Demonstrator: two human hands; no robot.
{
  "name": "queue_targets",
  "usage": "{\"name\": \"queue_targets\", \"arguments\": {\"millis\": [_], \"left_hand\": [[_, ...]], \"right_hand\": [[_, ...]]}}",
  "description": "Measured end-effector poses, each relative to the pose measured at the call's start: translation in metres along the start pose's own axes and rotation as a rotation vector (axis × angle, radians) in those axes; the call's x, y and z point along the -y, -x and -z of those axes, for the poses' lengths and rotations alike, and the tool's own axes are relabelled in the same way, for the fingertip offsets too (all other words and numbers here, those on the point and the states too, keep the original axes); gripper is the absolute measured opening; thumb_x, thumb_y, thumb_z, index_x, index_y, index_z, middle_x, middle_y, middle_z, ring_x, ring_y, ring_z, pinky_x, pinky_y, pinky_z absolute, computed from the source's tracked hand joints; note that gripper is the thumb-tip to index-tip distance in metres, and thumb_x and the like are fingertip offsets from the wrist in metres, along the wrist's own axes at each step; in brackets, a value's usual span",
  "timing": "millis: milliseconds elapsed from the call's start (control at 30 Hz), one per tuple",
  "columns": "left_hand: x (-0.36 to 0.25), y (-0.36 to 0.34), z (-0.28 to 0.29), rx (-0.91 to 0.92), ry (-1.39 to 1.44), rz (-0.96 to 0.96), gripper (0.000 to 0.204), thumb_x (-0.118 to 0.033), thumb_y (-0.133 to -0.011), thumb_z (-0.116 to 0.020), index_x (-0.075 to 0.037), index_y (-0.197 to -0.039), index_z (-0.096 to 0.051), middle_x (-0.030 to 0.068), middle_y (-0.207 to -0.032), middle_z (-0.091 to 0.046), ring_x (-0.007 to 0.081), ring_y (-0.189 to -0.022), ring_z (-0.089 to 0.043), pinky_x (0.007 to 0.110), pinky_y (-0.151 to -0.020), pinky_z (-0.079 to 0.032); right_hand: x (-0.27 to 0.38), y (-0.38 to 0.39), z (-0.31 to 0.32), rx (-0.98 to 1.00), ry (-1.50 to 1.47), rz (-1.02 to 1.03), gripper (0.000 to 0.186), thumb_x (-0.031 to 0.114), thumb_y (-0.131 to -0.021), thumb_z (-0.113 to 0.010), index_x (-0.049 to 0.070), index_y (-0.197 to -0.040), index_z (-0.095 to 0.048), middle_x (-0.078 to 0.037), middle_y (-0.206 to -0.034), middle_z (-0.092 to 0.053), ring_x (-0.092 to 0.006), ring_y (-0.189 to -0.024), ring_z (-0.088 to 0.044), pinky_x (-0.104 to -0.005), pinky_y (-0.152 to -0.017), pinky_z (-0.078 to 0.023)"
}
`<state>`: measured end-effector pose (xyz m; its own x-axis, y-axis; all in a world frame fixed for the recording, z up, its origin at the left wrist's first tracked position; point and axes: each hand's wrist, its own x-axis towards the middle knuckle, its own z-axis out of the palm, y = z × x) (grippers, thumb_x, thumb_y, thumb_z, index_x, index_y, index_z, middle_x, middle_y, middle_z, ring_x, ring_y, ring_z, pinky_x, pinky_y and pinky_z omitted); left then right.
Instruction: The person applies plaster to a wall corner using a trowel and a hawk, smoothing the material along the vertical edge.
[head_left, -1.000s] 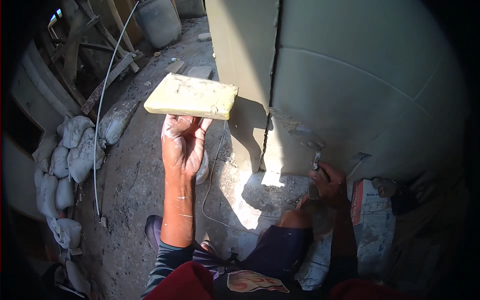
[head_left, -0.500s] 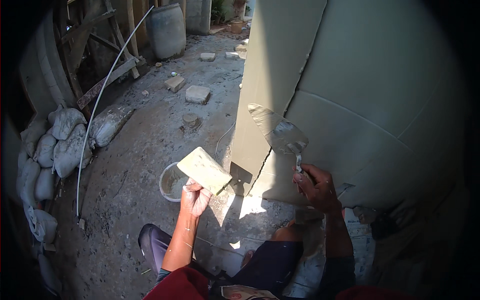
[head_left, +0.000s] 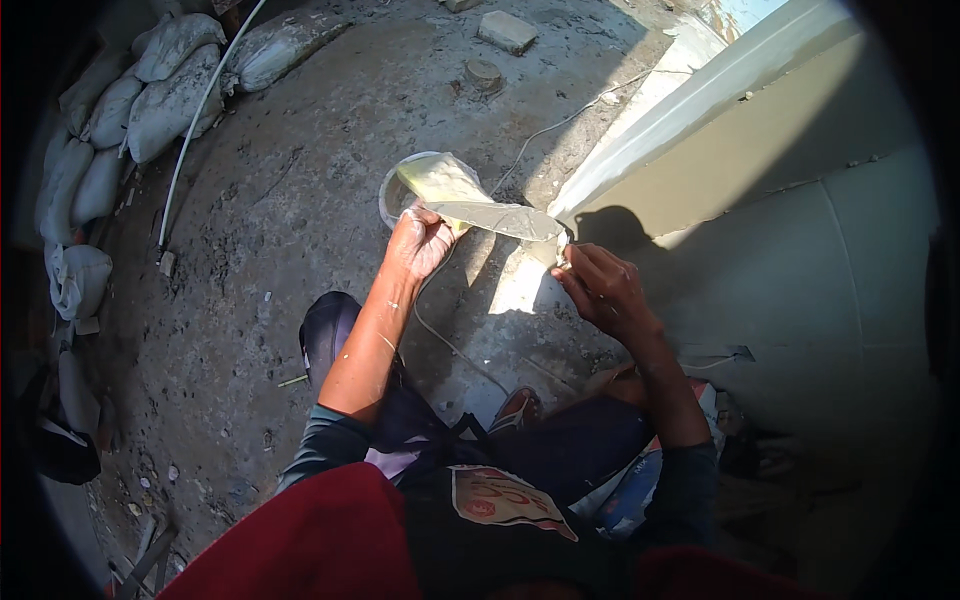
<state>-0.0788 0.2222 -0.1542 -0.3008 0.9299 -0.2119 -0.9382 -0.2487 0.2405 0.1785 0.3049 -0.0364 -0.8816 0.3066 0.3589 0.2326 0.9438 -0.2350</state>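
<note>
Rough ground [head_left: 230, 220]; trowel [head_left: 500, 218] partly hides yellow block [head_left: 440, 177].

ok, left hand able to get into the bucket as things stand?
Probably not freely: the left hand seems near the bucket, but it holds the yellowish block, which hides much of the opening in this view.

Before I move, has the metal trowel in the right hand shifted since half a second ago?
Yes: judged against the plastered wall, the metal trowel has moved left, from in front of it toward the white bucket.
</note>
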Motion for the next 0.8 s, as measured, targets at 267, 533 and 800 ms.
{"name": "queue_targets", "arguments": {"millis": [267,533,800], "left_hand": [[-0.018,-0.008,0.032,-0.178,0.102,0.015,0.046,0.006,-0.089,-0.035,0.006,-0.135,-0.036,0.0258,-0.137,-0.043,0.0438,-0.124,-0.048,0.061,-0.102,-0.044],[-0.026,-0.010,0.057,0.127,0.380,0.081,0.036,0.001,-0.092,-0.045,0.008,-0.127,-0.046,0.0234,-0.123,-0.056,0.0329,-0.112,-0.060,0.048,-0.098,-0.051],[-0.044,0.019,0.037,0.159,0.157,0.091,0.041,0.005,-0.084,-0.052,0.013,-0.123,-0.049,0.0239,-0.116,-0.061,0.0325,-0.102,-0.066,0.043,-0.090,-0.056]], "right_hand": [[-0.005,-0.022,-0.054,0.093,-0.056,-0.011,0.022,0.013,-0.084,-0.070,0.001,-0.100,-0.060,-0.010,-0.086,-0.063,-0.0268,-0.073,-0.063,-0.0364,-0.060,-0.052],[0.014,-0.027,-0.050,0.031,0.035,0.024,0.027,0.013,-0.079,-0.073,0.002,-0.101,-0.061,-0.009,-0.089,-0.063,-0.0244,-0.074,-0.062,-0.0351,-0.061,-0.052],[0.026,-0.029,-0.051,-0.025,0.014,0.051,0.031,0.007,-0.076,-0.076,-0.001,-0.102,-0.060,-0.011,-0.094,-0.064,-0.0265,-0.076,-0.063,-0.0357,-0.061,-0.052]]}}
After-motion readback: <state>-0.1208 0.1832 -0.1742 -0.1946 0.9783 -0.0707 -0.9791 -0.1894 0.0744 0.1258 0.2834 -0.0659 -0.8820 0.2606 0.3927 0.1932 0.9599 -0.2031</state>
